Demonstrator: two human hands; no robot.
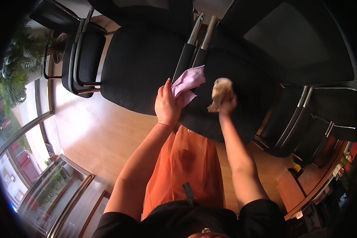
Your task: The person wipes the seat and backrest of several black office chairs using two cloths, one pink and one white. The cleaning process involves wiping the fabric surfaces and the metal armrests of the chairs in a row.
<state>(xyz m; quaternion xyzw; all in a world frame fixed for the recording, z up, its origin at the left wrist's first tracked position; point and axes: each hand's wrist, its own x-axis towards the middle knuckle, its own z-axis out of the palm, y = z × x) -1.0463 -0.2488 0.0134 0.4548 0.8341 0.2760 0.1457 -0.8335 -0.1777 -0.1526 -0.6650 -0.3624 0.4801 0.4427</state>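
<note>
Two black chairs with chrome-and-black armrests stand side by side before me. My left hand grips a pink cloth at the front end of the adjoining armrests. Over the seat of the right chair, my right hand holds a crumpled beige cloth, which looks slightly blurred. Whether that cloth touches the seat I cannot tell. The textured seat of the left chair lies just beyond my left hand.
More black chairs stand at the left and right. A potted palm and a glass door are at the far left. A wooden desk stands at the lower right. Sunlight falls on the tan floor.
</note>
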